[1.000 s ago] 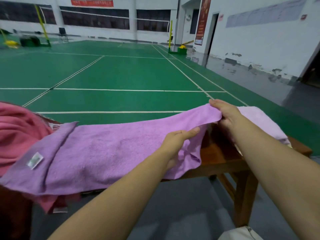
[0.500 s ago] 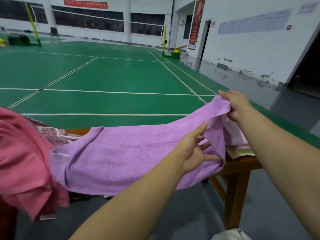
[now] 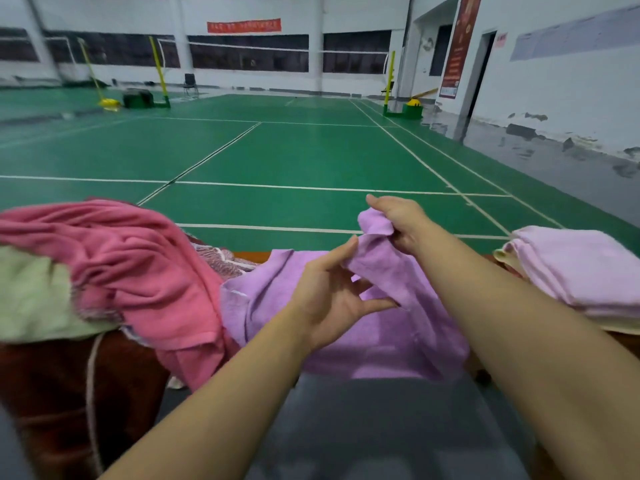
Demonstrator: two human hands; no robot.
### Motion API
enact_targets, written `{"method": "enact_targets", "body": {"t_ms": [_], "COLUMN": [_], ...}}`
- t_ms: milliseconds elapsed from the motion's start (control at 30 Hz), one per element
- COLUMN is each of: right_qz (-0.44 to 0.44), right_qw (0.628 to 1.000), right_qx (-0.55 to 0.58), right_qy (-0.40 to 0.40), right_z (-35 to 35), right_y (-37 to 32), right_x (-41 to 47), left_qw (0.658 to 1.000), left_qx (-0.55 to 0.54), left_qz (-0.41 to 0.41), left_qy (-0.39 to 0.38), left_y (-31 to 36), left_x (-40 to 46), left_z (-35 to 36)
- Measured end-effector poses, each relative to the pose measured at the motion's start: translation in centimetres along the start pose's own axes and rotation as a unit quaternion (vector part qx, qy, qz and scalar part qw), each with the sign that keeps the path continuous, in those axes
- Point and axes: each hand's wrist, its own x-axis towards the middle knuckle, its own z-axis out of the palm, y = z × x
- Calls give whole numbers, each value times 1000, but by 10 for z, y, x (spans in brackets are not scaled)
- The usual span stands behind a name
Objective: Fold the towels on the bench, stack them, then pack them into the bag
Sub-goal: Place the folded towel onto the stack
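While the right hand (image 3: 398, 220) pinches one end of the purple towel (image 3: 363, 327) between thumb and fingers and lifts it clear, the rest of the cloth trails down and to the left across the table (image 3: 247, 255), so its long axis runs roughly along the table's length, rising toward the held end. Its near edge hangs over the front edge of the table. The left hand (image 3: 332, 299) is spread wide, palm turned inward, thumb up against the raised fold and fingertips touching the cloth without closing on it. The purple towel is soft terry, slightly fuzzy, rumpled into loose folds, with a thin pale stitched hem visible near its left corner.

Toward the left end of the table lies a heap of unfolded cloth: a pink towel (image 3: 138, 265), deeply creased and draped over the front edge, with a pale green towel (image 3: 31, 296) beneath it and a dark brown cloth (image 3: 62, 393) hanging lower. At the right end sits a folded stack (image 3: 581, 268), flat and rectangular, pale lilac layers over a cream one. Only a sliver of the table's reddish wood shows at its far edge. Beyond it spreads a green court floor (image 3: 294, 154) with white lines.
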Motion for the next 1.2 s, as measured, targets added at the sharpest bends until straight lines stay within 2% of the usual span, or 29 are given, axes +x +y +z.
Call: {"method": "enact_targets", "body": {"t_ms": [167, 267, 367, 433, 467, 500, 533, 600, 633, 667, 733, 767, 833, 867, 900, 967, 1033, 1100, 1200], "right_qz": [18, 18, 57, 91, 101, 103, 101, 87, 70, 50, -1, -32, -90, -105, -105, -67, -17, 19, 59], "right_qw": [998, 997, 991, 984, 982, 981, 981, 984, 987, 990, 989, 981, 954, 940, 925, 886, 832, 781, 765], "right_qx": [-34, -38, -19, 0, 5, 12, 21, 20, 2, -29, -124, -185, -286, -322, -360, -445, -533, -601, -622], "right_qy": [-40, -64, -119, -154, -160, -162, -161, -158, -147, -130, -77, -46, 15, 41, 65, 112, 152, 169, 157], "right_z": [77, 115, 143, 153, 155, 156, 155, 150, 144, 135, 110, 95, 59, 40, 21, -16, -45, -61, -70], "right_y": [41, 54, 58, 58, 58, 58, 57, 54, 52, 51, 53, 54, 57, 59, 61, 69, 78, 81, 75], "right_x": [1, -6, -22, -31, -32, -33, -32, -30, -30, -29, -27, -28, -34, -38, -42, -50, -55, -62, -73], "left_qw": [992, 977, 940, 895, 863, 815, 747, 575, 513, 487, 503, 525, 572, 579, 573, 535, 500, 489, 502], "left_qx": [19, 72, 189, 314, 395, 491, 594, 765, 809, 826, 812, 793, 758, 752, 755, 774, 788, 790, 778], "left_qz": [25, 37, 30, 3, -25, -64, -103, -137, -119, -86, -11, 18, 44, 39, 21, -24, -41, -41, -67], "left_qy": [122, 197, 282, 316, 314, 301, 282, 257, 262, 271, 297, 309, 310, 312, 318, 337, 358, 369, 370], "left_y": [32, 48, 58, 66, 71, 77, 82, 93, 96, 100, 100, 97, 89, 84, 79, 73, 67, 63, 64], "left_x": [-42, -64, -81, -92, -98, -103, -107, -107, -103, -95, -72, -58, -27, -13, -2, 9, 13, 16, 18], "left_z": [-44, -57, -64, -68, -68, -69, -70, -75, -77, -80, -82, -83, -92, -99, -109, -125, -137, -142, -145]}}
